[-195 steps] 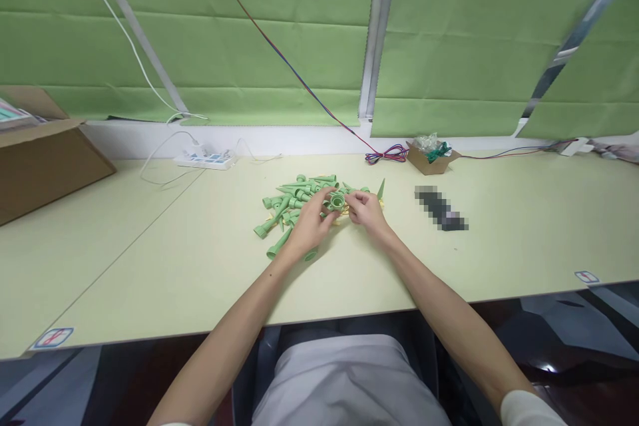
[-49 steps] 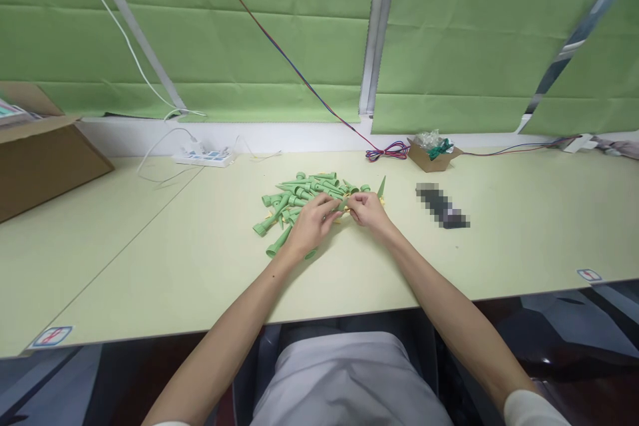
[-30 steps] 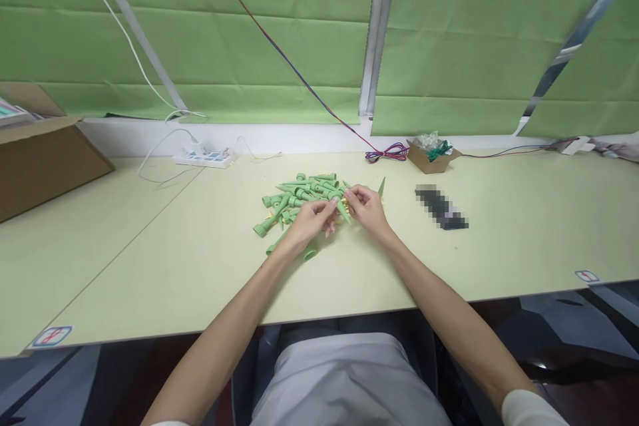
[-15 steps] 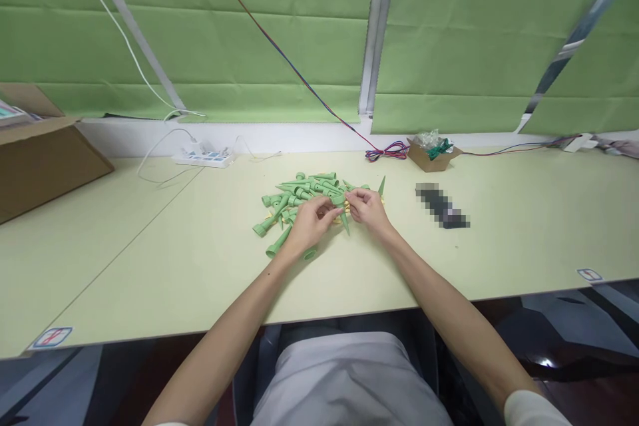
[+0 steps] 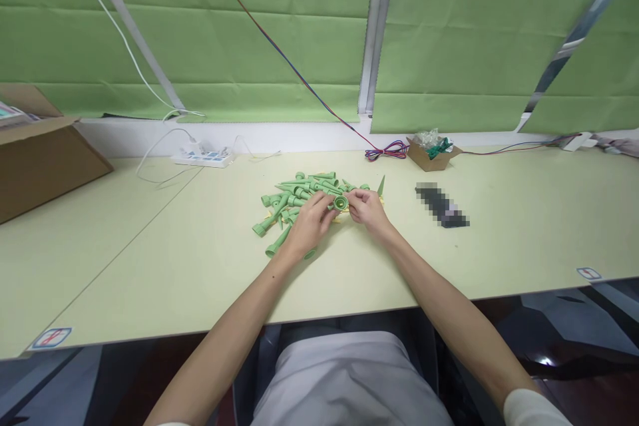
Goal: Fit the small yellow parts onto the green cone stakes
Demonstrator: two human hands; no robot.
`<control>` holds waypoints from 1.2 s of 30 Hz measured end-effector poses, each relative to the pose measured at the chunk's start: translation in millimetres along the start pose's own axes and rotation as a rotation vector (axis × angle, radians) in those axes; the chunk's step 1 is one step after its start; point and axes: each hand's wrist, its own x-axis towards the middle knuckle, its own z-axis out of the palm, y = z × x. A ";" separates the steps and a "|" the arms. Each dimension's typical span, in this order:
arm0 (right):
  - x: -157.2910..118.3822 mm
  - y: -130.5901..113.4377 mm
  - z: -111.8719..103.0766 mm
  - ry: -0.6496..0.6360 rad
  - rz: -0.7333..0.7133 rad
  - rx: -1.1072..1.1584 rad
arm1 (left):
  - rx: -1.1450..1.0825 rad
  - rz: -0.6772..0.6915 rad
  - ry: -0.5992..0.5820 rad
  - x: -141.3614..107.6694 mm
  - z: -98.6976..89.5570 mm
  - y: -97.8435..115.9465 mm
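A green plastic watering spike (image 5: pixel 341 204) is in my left hand (image 5: pixel 310 221), its round open end facing up toward me. The fingers and thumb close on its left side, and the pointed end is out of sight. My right hand (image 5: pixel 368 211) pinches at the right edge of that opening; whatever lies between those fingertips is too small to make out. Behind and left of my hands is a pile of green watering spikes (image 5: pixel 273 216), lying in different directions. Small yellow pieces (image 5: pixel 382 200) show among and beside them. One loose spike (image 5: pixel 277 243) rests left of my left wrist.
A cardboard box (image 5: pixel 50 160) stands at the far left, near a white power strip (image 5: pixel 202 158). Coiled red and blue wires (image 5: pixel 387 151) and a small cardboard box (image 5: pixel 430 158) sit at the back. A blurred dark object (image 5: pixel 442 206) lies to the right.
The spike in my left hand has tipped, so its open end now faces me instead of its point hanging toward the table. My right hand stays close beside it.
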 end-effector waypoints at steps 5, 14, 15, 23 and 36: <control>-0.3 0.1 2.9 0.028 -0.080 -0.011 | -0.048 -0.174 0.036 1.9 4.1 2.6; 1.3 2.8 1.4 0.062 -0.262 -0.112 | -0.698 -0.727 -0.026 10.2 -0.8 13.0; 1.1 2.6 1.4 0.063 -0.267 -0.125 | -0.787 -0.768 -0.023 11.4 -2.1 13.9; -0.5 8.2 1.9 -0.025 -0.269 -0.206 | -1.225 -0.901 -0.188 13.5 -4.0 15.1; -2.5 5.3 -0.6 -0.048 -0.211 -0.258 | -0.569 -0.530 -0.170 5.9 -5.7 16.0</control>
